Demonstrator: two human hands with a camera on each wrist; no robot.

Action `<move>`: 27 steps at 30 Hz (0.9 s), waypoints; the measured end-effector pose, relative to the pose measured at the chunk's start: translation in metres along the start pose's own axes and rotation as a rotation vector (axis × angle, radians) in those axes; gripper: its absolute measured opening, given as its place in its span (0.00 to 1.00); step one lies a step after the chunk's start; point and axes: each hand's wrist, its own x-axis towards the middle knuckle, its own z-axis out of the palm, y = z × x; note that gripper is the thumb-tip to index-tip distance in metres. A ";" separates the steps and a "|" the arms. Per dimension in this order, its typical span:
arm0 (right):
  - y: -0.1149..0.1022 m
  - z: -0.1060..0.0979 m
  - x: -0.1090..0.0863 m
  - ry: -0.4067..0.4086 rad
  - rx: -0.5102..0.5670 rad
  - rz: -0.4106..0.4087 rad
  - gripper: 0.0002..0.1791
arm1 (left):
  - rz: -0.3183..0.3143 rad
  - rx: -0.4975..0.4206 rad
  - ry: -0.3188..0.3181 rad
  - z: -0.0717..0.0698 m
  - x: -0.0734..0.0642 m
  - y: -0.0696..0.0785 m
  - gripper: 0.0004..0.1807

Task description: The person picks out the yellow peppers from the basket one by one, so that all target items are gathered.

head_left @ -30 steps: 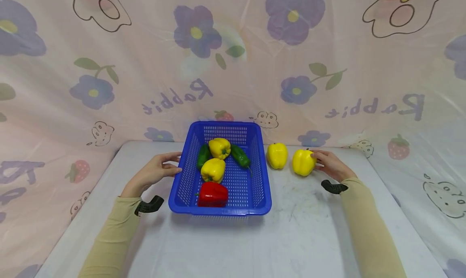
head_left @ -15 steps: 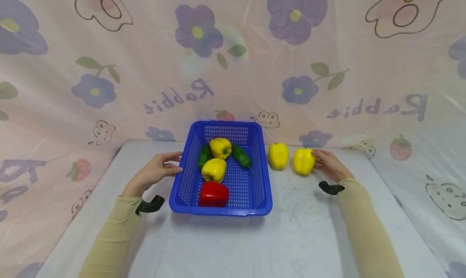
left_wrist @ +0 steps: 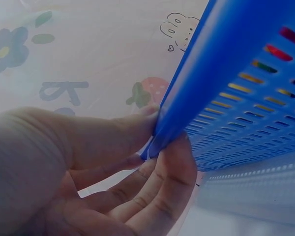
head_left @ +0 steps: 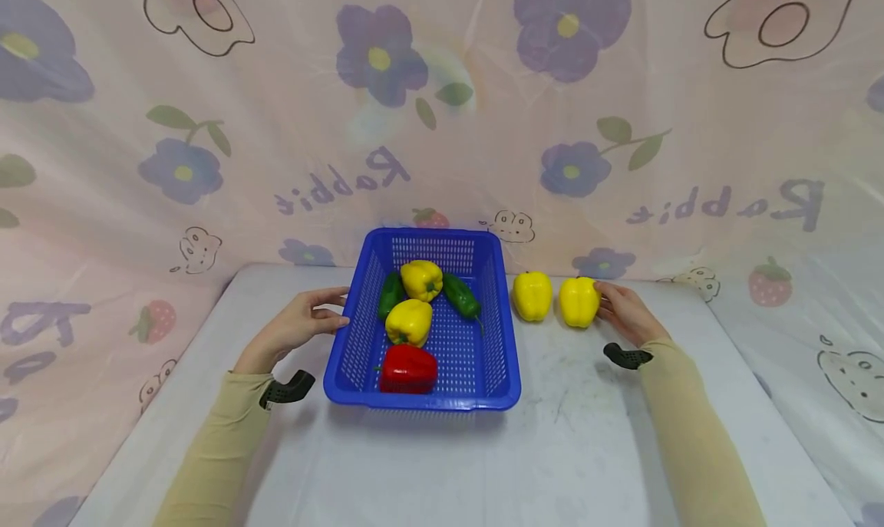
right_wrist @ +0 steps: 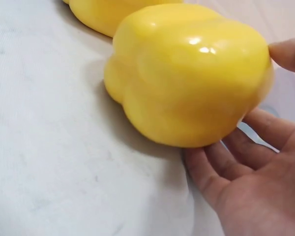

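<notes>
Left and right hands [head_left: 293, 327] [head_left: 627, 314] grip a blue basket [head_left: 423, 402] and a yellow pepper [head_left: 578, 303] respectively

At centre, a basket [head_left: 423, 402] is showing blue around a red pepper [head_left: 409, 370], yellow peppers [head_left: 409, 321] and green peppers [head_left: 461, 297]; right of centre, two bell peppers [head_left: 577, 304] are gleaming yellow. Across the top, a pinkish backdrop [head_left: 442, 170] is displaying purple flowers [head_left: 382, 55]. Sleeves [head_left: 210, 450] at lower left and right are showing tan.

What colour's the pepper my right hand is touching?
Yellow; the pepper shows best in the right wrist view.
</notes>
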 end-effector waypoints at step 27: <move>-0.010 0.006 -0.001 -0.050 -0.007 -0.034 0.40 | 0.014 0.002 -0.002 -0.001 -0.001 0.002 0.35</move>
